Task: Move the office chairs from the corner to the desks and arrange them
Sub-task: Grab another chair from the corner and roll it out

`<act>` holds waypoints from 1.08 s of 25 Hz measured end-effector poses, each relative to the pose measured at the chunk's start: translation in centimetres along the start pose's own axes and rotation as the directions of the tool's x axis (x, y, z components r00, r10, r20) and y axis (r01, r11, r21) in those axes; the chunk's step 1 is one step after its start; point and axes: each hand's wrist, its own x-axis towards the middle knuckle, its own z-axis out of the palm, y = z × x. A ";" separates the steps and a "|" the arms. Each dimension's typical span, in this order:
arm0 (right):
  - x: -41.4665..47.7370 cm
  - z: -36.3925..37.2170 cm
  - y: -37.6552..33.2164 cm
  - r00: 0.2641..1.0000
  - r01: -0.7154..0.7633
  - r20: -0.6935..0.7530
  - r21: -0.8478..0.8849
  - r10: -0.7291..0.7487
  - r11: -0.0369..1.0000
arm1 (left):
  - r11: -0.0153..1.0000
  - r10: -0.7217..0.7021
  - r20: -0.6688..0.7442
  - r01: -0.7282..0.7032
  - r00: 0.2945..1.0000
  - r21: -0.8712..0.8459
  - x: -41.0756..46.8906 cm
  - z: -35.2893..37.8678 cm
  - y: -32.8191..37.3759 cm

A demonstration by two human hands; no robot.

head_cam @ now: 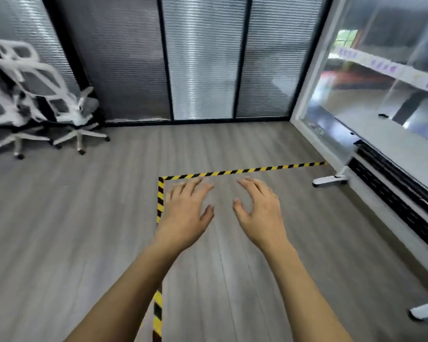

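A: While the chairs are seen bunched far left of the tape, beyond it, no carrying is begun; nothing is held.

B: Agreed. Left hand and right hand are spread loose over the tape's corner. A walk and a grip are called for; bare floor lies between, a desk foot right of the tape.

At ten o'clock the office chairs are white-framed with grey mesh. The floor is grey wood-grain plank, crossed by tape striped diagonally yellow and black. At twelve o'clock, grey horizontally slatted blinds sit in black frames.
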 end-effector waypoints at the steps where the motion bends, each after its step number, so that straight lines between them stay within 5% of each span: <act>1: 1.3 2.7 -2.7 0.999 0.028 0.037 0.031 -0.029 0.999 | 0.999 -0.042 -0.022 0.042 0.999 0.018 -0.4 -1.4 -3.3; 8: 9.4 19.8 -17.6 0.925 0.239 0.252 0.192 -0.284 0.952 | 0.920 -0.363 -0.128 0.377 0.923 0.108 -2.0 -8.6 -23.5; 18: 24.4 45.0 -38.4 0.719 0.431 0.382 0.410 -0.580 0.804 | 0.749 -0.575 -0.287 0.634 0.766 0.192 3.3 -17.8 -49.5; 27: 26.9 67.4 -65.3 0.434 0.530 0.396 0.615 -0.810 0.584 | 0.446 -0.753 -0.496 0.890 0.432 0.098 -4.6 -29.5 -75.9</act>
